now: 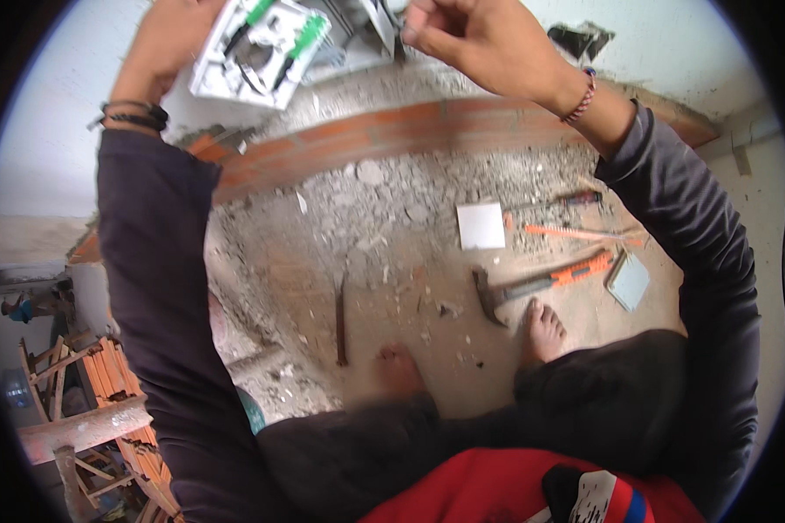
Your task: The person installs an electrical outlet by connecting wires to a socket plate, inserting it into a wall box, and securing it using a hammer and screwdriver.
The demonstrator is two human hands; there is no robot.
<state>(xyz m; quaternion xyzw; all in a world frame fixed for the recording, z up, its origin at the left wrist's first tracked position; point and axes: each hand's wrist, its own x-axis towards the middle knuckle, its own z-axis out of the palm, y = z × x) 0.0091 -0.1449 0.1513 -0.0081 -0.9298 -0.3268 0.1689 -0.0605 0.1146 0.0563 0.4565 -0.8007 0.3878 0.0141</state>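
At the top left, my left hand (173, 44) is at the edge of a tilted white square panel (209, 78) with green and black parts on its face. The fingers are partly cut off by the upper edge and seem closed on the panel. To the right, my right hand (488, 48) is raised with its fingers curled into a pinch. Its fingertips are beside a thin dark strip (399, 50) at a grey-white opening in the wall; what they hold, if anything, I cannot make out.
A low brick ledge (401, 126) runs below the wall, with rubble (371, 205) in front. On the floor lie a claw hammer (541, 283), a screwdriver (576, 199), an orange strip (576, 232), a metal bar (341, 322) and white square plates (481, 227). My bare feet stand nearby.
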